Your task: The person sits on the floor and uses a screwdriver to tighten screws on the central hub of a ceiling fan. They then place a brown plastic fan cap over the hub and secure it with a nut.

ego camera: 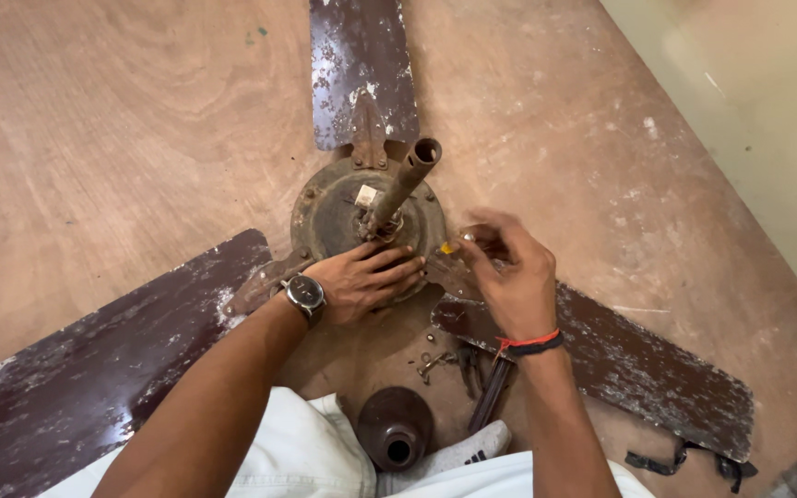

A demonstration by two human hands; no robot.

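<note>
At the centre of the frame, the rusty fan motor (pixel 339 207) is pressed flat by the open left hand (pixel 366 277), while a small yellow-tipped part (pixel 448 247) is pinched by the right hand (pixel 509 272) just right of it

Bare worktop (pixel 122 138) lies open between the blades (pixel 362 65). The tilted rod (pixel 403 184) blocks the hub's (pixel 329 207) centre; loose screws (pixel 434 361) and a dome cap (pixel 395 426) crowd the near edge.
</note>
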